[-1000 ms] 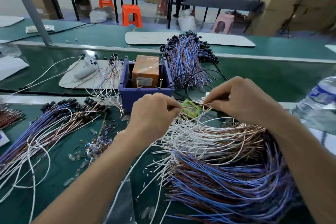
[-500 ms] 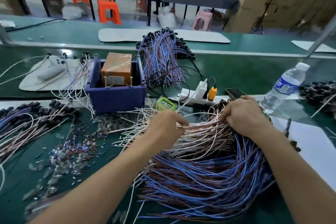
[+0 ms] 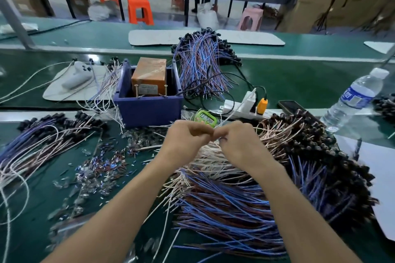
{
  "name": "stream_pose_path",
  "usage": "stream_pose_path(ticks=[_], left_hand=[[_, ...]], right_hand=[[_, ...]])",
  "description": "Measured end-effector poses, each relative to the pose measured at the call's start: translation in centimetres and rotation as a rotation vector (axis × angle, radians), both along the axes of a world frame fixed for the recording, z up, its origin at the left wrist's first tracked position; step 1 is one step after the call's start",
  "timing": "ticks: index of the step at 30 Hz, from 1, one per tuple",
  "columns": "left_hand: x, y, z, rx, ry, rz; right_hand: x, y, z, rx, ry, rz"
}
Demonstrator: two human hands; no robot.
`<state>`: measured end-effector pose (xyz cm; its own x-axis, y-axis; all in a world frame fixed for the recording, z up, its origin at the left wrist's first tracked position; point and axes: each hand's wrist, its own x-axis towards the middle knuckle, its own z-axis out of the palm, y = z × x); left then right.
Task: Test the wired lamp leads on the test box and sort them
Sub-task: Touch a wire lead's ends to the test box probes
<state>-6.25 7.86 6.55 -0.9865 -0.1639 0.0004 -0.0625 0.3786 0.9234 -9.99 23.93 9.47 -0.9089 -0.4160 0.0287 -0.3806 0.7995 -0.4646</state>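
Observation:
A big heap of blue, brown and white wired lamp leads (image 3: 245, 196) with black sockets lies in front of me. My left hand (image 3: 188, 141) and my right hand (image 3: 237, 143) meet just above its far end, fingers curled, pinching thin lead ends between them; the wire tips are mostly hidden by the fingers. Straight behind the hands stands the test box (image 3: 149, 100), a blue bin with an orange block and two upright pins. A sorted pile of leads (image 3: 42, 143) lies at the left, another bundle (image 3: 205, 64) behind the box.
A green timer (image 3: 206, 116), a white power strip (image 3: 243, 107) with an orange plug, a phone (image 3: 288, 105) and a water bottle (image 3: 352, 100) sit at the right. Cut wire scraps (image 3: 100, 168) litter the green mat. A white controller (image 3: 77, 77) lies far left.
My hands have come together from apart, the right one leaving the socket end of the heap and moving left to meet the left hand. The view has swung slightly left.

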Motion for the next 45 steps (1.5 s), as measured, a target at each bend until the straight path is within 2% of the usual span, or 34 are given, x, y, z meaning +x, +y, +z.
stream_pose_path(ticks=[7, 15, 19, 21, 27, 33, 40, 43, 45], left_hand=[[3.7, -7.7, 0.0, -0.015, -0.101, 0.188], [9.3, -16.1, -1.5, -0.231, -0.055, 0.777], [12.3, -19.8, -2.5, -0.320, 0.038, 0.976], [13.5, -21.8, -3.3, -0.456, 0.010, 1.059], [14.9, -25.0, -6.4, -0.562, -0.224, 0.767], [14.9, -25.4, -7.9, -0.623, -0.175, 0.774], [15.1, -25.5, -7.9, -0.484, -0.063, 0.794], [15.2, -25.4, -7.8, -0.415, 0.026, 0.835], [15.4, -25.4, -7.8, -0.388, 0.060, 0.876]], right_hand=[[2.6, -9.4, -2.1, -0.164, -0.074, 0.124], [5.1, -20.3, -3.5, -0.360, -0.186, 0.263], [6.0, -25.4, -3.7, -0.307, -0.214, 0.339], [6.1, -27.4, -3.7, -0.194, -0.211, 0.410], [5.1, -31.5, -4.3, 0.044, -0.086, 0.503], [4.9, -32.9, -5.6, 0.087, 0.097, 0.511], [4.7, -33.2, -6.1, 0.036, 0.077, 0.438], [4.9, -32.5, -4.6, -0.105, 0.034, 0.379], [5.1, -31.4, -2.9, -0.276, -0.021, 0.327]])
